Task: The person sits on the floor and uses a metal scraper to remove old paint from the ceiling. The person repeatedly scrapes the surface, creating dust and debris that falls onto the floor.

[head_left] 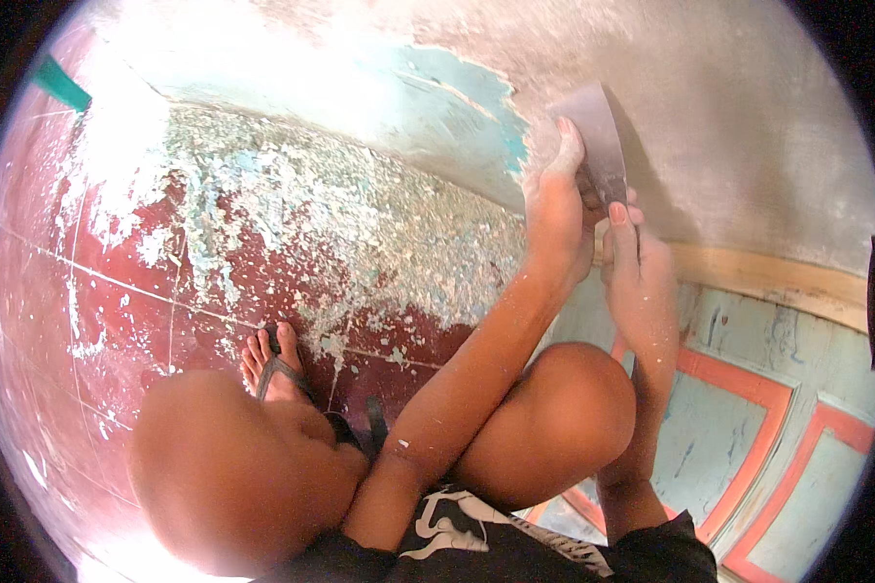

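A wide-bladed metal scraper [602, 135] lies against the wall [707, 146]. My right hand [645, 280] grips its handle, thumb along the top. Closer to the blade, my left hand [560, 186] holds the scraper too, with its thumb on the blade's side and its other fingers partly hidden. Left of the blade is a patch of pale turquoise paint [467, 109] with a ragged edge. The wall around and above that edge is bare, greyish-brown plaster.
Paint flakes [284, 175] cover the red tiled floor [211, 342] along the wall's foot. A pale green door with orange trim [736, 386] stands at right beside a wooden frame [765, 273]. My knees [554, 423] are bent below my arms. A green post [62, 84] appears at upper left.
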`<state>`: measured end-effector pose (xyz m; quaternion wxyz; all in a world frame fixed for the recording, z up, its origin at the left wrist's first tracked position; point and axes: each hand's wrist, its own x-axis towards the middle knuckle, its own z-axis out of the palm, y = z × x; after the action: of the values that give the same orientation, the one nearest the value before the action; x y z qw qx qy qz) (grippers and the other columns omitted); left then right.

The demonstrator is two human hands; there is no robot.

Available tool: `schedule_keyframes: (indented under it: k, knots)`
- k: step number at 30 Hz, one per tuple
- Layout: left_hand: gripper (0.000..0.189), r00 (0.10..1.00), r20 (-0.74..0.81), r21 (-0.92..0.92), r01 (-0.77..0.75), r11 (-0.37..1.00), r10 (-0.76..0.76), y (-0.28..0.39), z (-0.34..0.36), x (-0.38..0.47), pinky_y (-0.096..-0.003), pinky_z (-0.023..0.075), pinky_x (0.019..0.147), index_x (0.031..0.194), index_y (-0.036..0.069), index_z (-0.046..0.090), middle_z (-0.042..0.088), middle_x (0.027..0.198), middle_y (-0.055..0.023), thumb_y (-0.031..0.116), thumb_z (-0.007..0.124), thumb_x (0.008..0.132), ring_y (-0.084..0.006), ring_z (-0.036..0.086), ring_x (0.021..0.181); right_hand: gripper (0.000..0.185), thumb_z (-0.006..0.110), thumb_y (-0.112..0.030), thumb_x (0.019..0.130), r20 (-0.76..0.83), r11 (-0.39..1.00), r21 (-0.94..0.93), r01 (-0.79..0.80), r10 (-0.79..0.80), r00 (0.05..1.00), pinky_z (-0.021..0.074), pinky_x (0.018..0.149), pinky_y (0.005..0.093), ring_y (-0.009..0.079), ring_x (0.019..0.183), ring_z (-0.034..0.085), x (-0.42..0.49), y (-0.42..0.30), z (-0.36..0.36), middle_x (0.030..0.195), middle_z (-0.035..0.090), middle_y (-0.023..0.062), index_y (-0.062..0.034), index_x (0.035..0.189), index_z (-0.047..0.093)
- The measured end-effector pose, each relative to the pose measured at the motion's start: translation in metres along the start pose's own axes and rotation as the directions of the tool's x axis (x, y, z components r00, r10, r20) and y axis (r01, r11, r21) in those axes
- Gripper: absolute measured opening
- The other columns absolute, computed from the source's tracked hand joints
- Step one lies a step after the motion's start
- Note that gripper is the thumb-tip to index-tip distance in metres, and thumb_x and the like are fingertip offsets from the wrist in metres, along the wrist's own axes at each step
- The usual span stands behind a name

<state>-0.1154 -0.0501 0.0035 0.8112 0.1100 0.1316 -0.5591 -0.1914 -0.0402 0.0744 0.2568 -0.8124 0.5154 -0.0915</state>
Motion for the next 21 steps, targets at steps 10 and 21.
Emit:
schedule_keyframes:
  k: [10, 21]
  knots:
    - [0.056, 0.998, -0.039, -0.042, -0.045, 0.998, 0.043, 0.006, 0.002, 0.004, -0.0335, 0.0511, 0.055, 0.11, -0.004, 0.06, 0.061, 0.088, -0.014, 0.051, 0.055, 0.099, -0.0205, 0.06, 0.064, 0.051, 0.042, -0.037, 0.106, 0.009, 0.997, -0.071, 0.002, -0.001, 1.0, 0.0474, 0.094, 0.0432, 0.0432, 0.113, 0.062, 0.003, -0.016, 0.0, 0.113, 0.063, 0.0329, 0.0084, 0.115, 0.064]
    - [0.059, 0.99, -0.043, 0.033, -0.132, 0.991, 0.133, 0.069, -0.04, -0.012, -0.0391, 0.0537, 0.078, 0.104, 0.0, 0.056, 0.061, 0.088, -0.014, 0.057, 0.042, 0.102, -0.0249, 0.064, 0.081, 0.047, 0.051, -0.042, 0.103, 0.466, 0.92, 0.265, -0.288, 0.14, 0.874, 0.0396, 0.052, 0.0306, 0.0109, 0.057, 0.051, 0.027, -0.037, 0.012, 0.062, 0.053, 0.0032, -0.0008, 0.083, 0.063]
